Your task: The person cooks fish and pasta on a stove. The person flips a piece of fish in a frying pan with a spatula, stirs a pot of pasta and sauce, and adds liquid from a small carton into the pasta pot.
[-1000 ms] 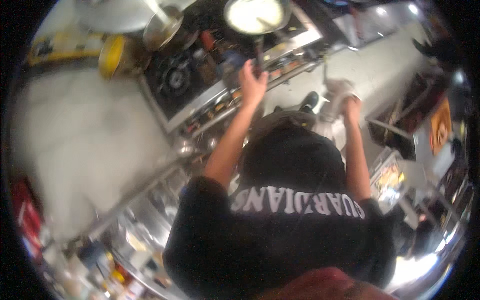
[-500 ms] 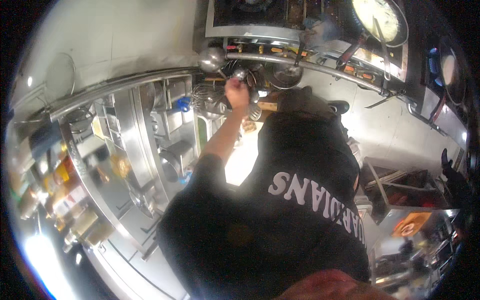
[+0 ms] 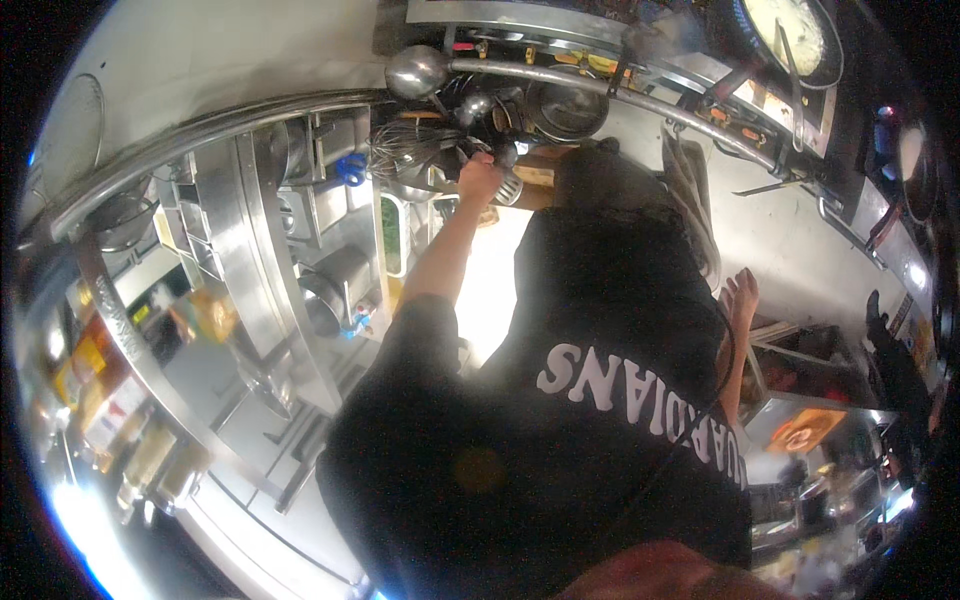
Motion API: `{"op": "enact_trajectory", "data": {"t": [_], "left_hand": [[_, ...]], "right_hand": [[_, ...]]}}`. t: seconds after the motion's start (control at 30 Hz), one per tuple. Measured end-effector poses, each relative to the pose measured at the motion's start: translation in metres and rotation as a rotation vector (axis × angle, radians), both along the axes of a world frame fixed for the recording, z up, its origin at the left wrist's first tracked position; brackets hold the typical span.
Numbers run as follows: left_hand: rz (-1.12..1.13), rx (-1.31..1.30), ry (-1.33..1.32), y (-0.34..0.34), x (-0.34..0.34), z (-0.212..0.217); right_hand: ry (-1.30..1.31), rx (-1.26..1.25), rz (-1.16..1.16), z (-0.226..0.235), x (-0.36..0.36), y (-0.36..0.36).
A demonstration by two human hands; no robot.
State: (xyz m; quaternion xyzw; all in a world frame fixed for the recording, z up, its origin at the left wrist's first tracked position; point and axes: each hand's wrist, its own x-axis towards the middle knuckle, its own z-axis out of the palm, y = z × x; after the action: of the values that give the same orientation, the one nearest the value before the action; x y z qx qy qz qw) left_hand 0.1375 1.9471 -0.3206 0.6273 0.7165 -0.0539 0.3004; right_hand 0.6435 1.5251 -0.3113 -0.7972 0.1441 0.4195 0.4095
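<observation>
My left hand (image 3: 481, 178) reaches in among utensils hanging below a metal rail (image 3: 520, 70). Its fingers are curled closed near the dark handles; what lies inside them is hidden. Just left of it hangs a wire whisk (image 3: 400, 150). Above are a large steel ladle (image 3: 418, 73) and a smaller round ladle (image 3: 474, 107). A slotted turner (image 3: 509, 188) hangs close by the hand on its right. My right hand (image 3: 740, 295) is out at my right side, fingers apart and holding nothing visible.
A frying pan (image 3: 836, 60) with pale creamy contents and a utensil in it sits on the stove at far right. A dark pan (image 3: 566, 110) and a towel (image 3: 690, 185) hang from the rail. Steel shelving (image 3: 240, 240) with a pot (image 3: 325, 305) stands left.
My left hand has gone from a blurred motion to a spot lower among the utensils. My right hand has come into view at my side. The whole view has shifted slightly.
</observation>
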Motion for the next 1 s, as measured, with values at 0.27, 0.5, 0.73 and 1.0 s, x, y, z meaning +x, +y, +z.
{"op": "enact_trajectory", "data": {"t": [0.27,0.5,0.73,1.0], "left_hand": [[-0.141,0.529,-0.066,0.029,-0.002,-0.001],[-0.006,0.056,-0.013,0.073,0.027,-0.008],[-0.64,0.063,0.024,-0.035,0.018,-0.053],[-1.153,0.203,0.213,-0.011,0.046,0.096]], "right_hand": [[-0.298,-0.228,0.673,-0.044,-0.013,-0.056],[-0.117,-0.25,0.571,-0.05,-0.034,-0.102],[-0.162,-0.022,0.361,-0.028,-0.087,-0.085],[-0.244,-0.348,0.307,0.052,-0.036,-0.004]]}}
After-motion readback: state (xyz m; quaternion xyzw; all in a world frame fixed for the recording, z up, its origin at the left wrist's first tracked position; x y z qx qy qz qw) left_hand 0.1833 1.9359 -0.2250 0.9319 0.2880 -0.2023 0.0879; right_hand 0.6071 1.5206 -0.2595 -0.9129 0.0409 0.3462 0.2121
